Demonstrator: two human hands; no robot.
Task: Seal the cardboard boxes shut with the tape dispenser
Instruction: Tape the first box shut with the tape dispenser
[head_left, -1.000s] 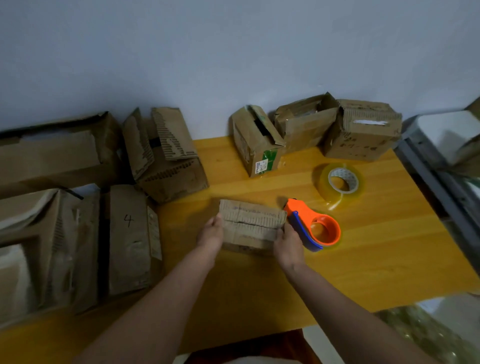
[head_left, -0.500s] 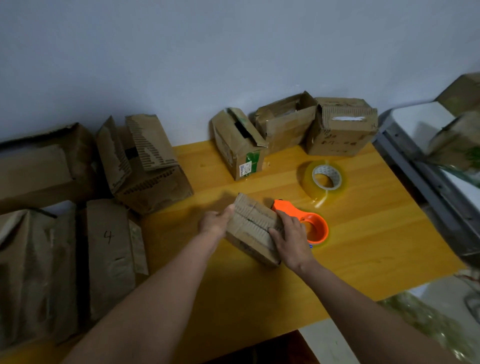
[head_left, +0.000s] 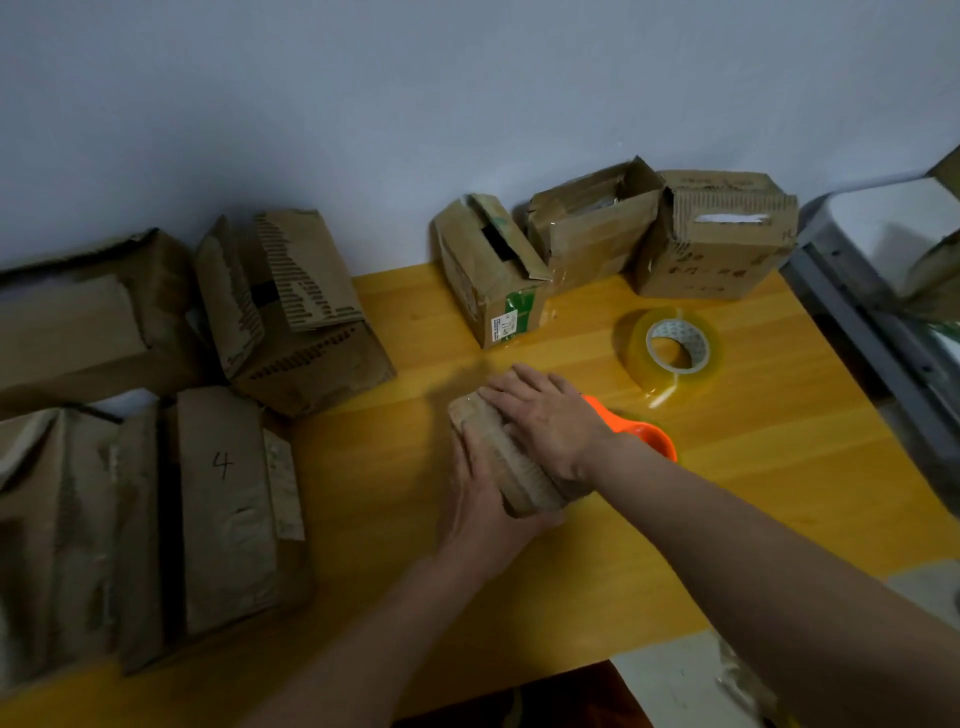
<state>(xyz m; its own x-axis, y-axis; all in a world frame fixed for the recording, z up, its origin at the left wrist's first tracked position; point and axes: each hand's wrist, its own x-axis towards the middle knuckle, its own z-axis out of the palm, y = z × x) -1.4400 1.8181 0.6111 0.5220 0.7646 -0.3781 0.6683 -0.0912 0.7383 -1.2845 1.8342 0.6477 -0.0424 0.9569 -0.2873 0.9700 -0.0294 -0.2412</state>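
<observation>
A: At desk (head_left: 753, 467) centre, item one: small cardboard box (head_left: 511, 470), lying at a slant, one end toward 11 o'clock, the other toward 5 o'clock. Condition?

B: Held by both hands. Left hand (head_left: 480, 506) grips the near end and left flank, fingers wrapped along the side. Right hand (head_left: 545, 415) lies flat across the top toward the far end, fingers straight and spread, pressing down. The picture is blurred there, so the flap seam cannot be made out.

A: Item two: tape dispenser (head_left: 641, 434).

B: Orange, on the desk at 3 o'clock of the small box, just beside it and partly hidden behind the right wrist. Neither hand touches it.

A: Item three: tape roll (head_left: 675, 351).

B: Clear-yellow, white core, lying flat at 1 o'clock of the small box, well apart from the hands, with a loose tail of tape trailing toward the dispenser.

A: Back row, at 12 to 2 o'clock, against the wall (head_left: 467, 104)?

B: Three cartons. Green-labelled box (head_left: 488, 275), on its side, flaps parted. Open-topped box (head_left: 587, 228) next to it, touching the third. Slotted box (head_left: 717, 239), upright, a white strip showing through the slot in its face.

A: Left side, 9 to 10 o'clock?

B: Torn box (head_left: 291, 312) with ragged corrugated flaps; long carton (head_left: 88, 317) beyond it; nearer, a flat box marked "4" (head_left: 228, 504) lying beside further crumpled cardboard.

A: Right edge, 3 o'clock?

B: Grey metal shelf frame (head_left: 878, 332), beside the desk.
</observation>
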